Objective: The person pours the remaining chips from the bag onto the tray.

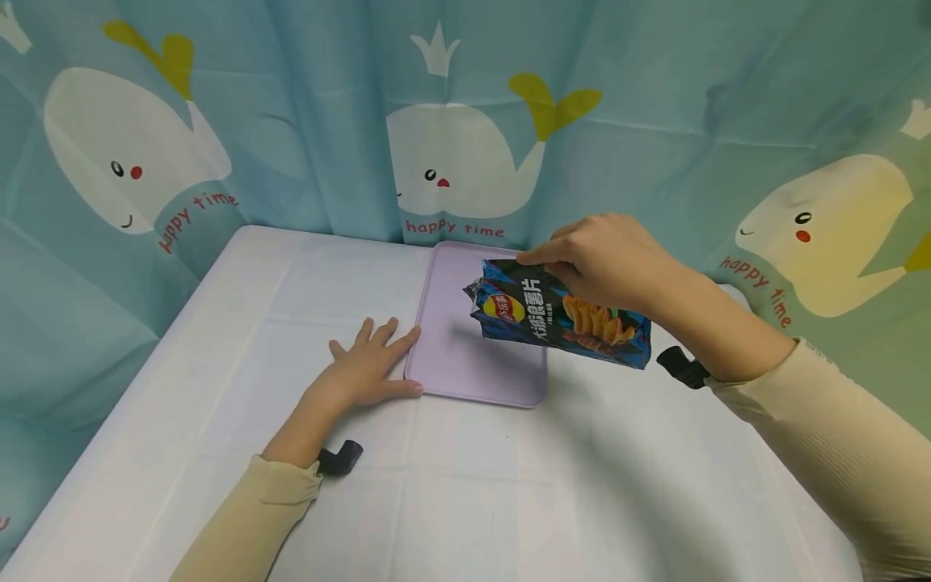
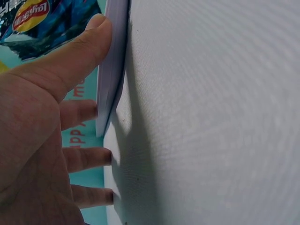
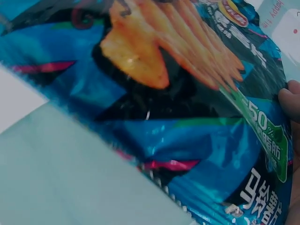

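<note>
A blue and black bag of potato chips (image 1: 553, 315) hangs tilted over a flat lilac tray (image 1: 451, 356), its crumpled, torn-looking end toward the left. My right hand (image 1: 604, 259) grips the bag by its upper edge. In the right wrist view the printed chips on the bag (image 3: 140, 47) fill much of the picture, with a bit of that hand at the right border. With fingers spread, my left hand (image 1: 371, 364) rests at the tray's left edge. Its thumb (image 2: 89, 47) and a fingertip meet the tray's rim (image 2: 110, 70) in the left wrist view; other fingertips touch the tablecloth.
A white cloth (image 1: 465, 501) covers the table. Behind it hangs a blue-green curtain (image 1: 313, 121) printed with white whales, close to the table's far edge. Black camera mounts sit at the left wrist (image 1: 340, 458) and the right wrist (image 1: 682, 368).
</note>
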`<move>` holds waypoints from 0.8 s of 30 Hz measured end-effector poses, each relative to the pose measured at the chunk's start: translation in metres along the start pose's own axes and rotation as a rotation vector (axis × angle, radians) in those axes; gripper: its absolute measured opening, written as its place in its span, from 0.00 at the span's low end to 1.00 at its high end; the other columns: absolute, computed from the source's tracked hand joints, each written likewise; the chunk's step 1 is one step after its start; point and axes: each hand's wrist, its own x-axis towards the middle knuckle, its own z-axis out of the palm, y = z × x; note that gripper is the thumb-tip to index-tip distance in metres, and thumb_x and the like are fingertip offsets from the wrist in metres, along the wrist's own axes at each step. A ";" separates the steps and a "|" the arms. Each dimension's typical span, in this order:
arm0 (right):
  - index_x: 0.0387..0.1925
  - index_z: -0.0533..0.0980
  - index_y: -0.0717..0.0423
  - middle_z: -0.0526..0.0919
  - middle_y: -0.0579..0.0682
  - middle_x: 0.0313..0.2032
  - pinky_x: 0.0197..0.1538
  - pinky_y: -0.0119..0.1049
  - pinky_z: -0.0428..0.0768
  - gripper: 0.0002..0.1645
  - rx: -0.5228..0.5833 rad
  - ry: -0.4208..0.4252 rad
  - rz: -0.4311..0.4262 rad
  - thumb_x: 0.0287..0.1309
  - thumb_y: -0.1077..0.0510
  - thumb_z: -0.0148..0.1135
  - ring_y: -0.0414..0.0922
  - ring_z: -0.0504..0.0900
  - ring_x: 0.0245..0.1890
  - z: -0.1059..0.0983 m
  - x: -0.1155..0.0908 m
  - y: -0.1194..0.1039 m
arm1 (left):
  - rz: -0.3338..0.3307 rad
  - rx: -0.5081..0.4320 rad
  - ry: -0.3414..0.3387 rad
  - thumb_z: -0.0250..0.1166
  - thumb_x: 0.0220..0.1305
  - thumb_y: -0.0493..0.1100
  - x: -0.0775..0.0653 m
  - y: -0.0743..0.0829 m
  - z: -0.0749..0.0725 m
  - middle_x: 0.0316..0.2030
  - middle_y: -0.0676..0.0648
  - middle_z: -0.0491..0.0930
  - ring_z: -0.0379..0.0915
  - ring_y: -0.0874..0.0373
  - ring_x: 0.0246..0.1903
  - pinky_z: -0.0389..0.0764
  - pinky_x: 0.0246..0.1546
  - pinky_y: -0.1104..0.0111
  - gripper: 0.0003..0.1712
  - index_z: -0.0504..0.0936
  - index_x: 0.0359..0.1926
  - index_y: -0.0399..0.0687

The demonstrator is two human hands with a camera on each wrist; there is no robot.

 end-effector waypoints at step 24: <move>0.52 0.85 0.42 0.83 0.44 0.24 0.19 0.33 0.58 0.21 -0.019 -0.058 0.000 0.64 0.66 0.61 0.40 0.64 0.15 -0.016 0.009 -0.005 | -0.003 -0.007 -0.007 0.65 0.57 0.71 0.000 0.000 -0.001 0.77 0.34 0.48 0.34 0.25 0.74 0.42 0.53 0.17 0.55 0.55 0.79 0.57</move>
